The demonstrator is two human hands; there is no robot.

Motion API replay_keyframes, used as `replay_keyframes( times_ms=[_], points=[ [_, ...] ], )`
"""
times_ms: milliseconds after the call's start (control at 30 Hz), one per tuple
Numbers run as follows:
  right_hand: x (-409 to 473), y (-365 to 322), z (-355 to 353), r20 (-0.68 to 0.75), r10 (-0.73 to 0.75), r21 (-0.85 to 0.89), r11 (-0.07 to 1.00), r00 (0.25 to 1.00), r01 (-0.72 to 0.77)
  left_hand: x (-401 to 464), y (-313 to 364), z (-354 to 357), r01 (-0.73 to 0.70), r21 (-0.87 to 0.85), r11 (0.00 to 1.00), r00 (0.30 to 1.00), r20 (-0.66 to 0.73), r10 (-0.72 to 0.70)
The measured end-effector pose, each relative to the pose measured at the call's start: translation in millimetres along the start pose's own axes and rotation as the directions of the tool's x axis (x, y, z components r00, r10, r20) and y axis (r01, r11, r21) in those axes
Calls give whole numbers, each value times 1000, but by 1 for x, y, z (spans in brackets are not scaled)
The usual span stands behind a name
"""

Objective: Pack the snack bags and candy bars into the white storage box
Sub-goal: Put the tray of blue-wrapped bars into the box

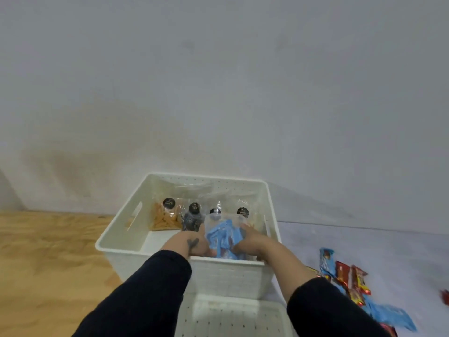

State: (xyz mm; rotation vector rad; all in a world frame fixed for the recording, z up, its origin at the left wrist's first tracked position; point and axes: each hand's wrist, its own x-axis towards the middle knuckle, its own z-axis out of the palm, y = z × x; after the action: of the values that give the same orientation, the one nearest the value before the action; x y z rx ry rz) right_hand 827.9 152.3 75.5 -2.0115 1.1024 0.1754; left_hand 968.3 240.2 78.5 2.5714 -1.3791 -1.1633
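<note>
The white storage box (116, 235) stands in front of me against the wall. Along its far side stand several clear snack bags with round black labels, among them an orange snack bag (164, 218) at the left. Both my hands reach down inside the box. My left hand (192, 243) and my right hand (245, 240) hold a bundle of light blue candy bars (222, 235) between them, near the box's front right. My fingertips are hidden behind the wrappers.
On the grey surface to the right lie loose candy bars: red ones (352, 279) and blue ones (391, 314). A white perforated lid (230, 317) lies just in front of the box. Bare wood tabletop (48, 251) spreads to the left.
</note>
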Motion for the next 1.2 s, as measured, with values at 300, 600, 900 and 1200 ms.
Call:
replay_keyframes(
  times_ms=[300,600,900,1200],
  points=[
    [-6,21,-24,-475,-125,-371,926,871,-69,7,1,-2,-65,-152,986,998,-3,65],
    [-2,33,-21,-467,-101,-173,985,879,21,24,33,12,-87,-208,974,995,24,94],
    [-20,33,-36,-433,-124,-61,992,893,109,13,49,3,-82,-109,991,995,-56,77],
    [-102,119,-73,-375,186,-100,966,908,-239,-5,168,9,-537,153,830,793,-246,558]
  ],
)
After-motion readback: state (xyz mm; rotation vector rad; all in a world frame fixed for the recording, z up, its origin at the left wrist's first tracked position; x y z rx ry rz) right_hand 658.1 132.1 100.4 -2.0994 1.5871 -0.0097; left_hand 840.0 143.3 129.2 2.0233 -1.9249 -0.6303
